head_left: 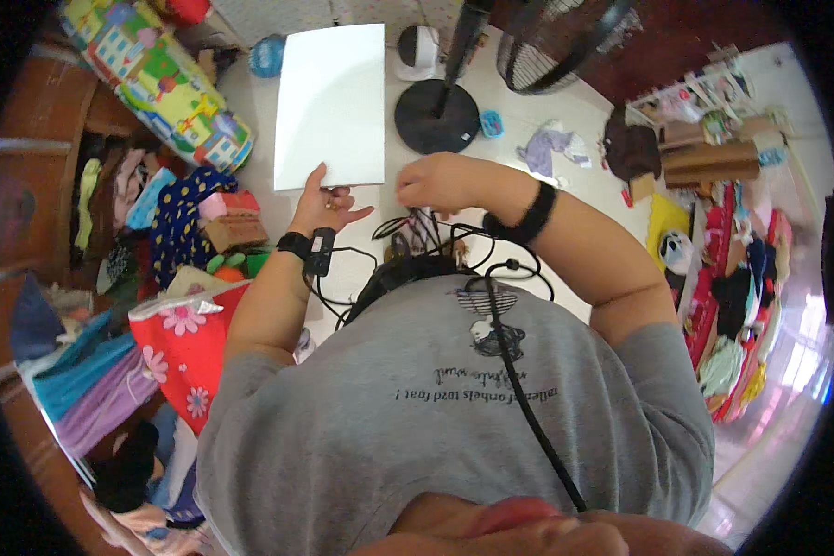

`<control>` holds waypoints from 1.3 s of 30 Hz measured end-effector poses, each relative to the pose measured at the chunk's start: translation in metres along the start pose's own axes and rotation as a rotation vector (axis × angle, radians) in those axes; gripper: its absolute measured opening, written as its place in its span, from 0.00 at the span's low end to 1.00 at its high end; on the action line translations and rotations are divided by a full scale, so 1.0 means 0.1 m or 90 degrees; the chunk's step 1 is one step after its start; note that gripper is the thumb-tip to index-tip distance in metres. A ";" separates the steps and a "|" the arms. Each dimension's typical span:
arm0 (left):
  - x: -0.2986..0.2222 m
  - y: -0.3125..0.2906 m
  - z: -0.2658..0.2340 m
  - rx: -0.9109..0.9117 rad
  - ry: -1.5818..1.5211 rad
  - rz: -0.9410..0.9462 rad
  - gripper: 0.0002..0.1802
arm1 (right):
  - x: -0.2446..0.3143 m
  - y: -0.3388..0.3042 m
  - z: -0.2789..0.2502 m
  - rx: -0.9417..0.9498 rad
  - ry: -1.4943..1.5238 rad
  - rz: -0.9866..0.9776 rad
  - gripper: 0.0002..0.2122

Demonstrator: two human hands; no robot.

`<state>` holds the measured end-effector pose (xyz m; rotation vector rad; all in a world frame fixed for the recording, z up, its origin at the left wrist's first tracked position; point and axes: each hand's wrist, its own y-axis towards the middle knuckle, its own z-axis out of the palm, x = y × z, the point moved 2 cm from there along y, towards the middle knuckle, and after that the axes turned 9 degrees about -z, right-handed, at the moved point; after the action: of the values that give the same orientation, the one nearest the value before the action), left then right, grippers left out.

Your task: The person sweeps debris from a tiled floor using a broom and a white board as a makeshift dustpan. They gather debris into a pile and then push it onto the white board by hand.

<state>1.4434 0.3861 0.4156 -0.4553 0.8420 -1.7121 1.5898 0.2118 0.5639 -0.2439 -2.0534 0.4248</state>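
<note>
A flat white rectangular board (331, 107) extends away from me, left of the middle. My left hand (329, 206) is at its near edge, with the thumb over the edge and the other fingers below it, partly curled. Just right of the board's near corner is my right hand (435, 181), its fingers curled inward. Whatever may be in them is hidden. Black straps circle both wrists, and a small black device (321, 250) with a cable sits on the left one.
A standing fan's round black base (437, 116) is beyond my right hand. Dark cables (519, 264) loop before my waist. Clothes (190, 218) and a colourful rolled mat (162, 83) lie left. A rack with clothes (713, 269) stands right. A grey-lilac cloth (554, 148) lies on the floor.
</note>
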 end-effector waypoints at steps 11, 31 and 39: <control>-0.07 -0.37 -0.13 -0.111 0.078 0.222 0.35 | 0.57 0.78 0.53 0.059 -0.217 -0.359 0.15; 0.20 -1.39 -1.37 -0.239 -0.235 0.317 0.28 | -1.89 2.21 -2.33 -0.056 -0.888 0.407 0.14; 0.91 -1.60 -1.40 -0.381 -0.366 0.380 0.30 | -2.46 2.14 -2.60 0.223 -0.910 0.701 0.25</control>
<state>1.2136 0.3628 0.4276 -0.9339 0.9249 -0.7007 1.9366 0.3756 0.4001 -1.0994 -2.9044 2.0759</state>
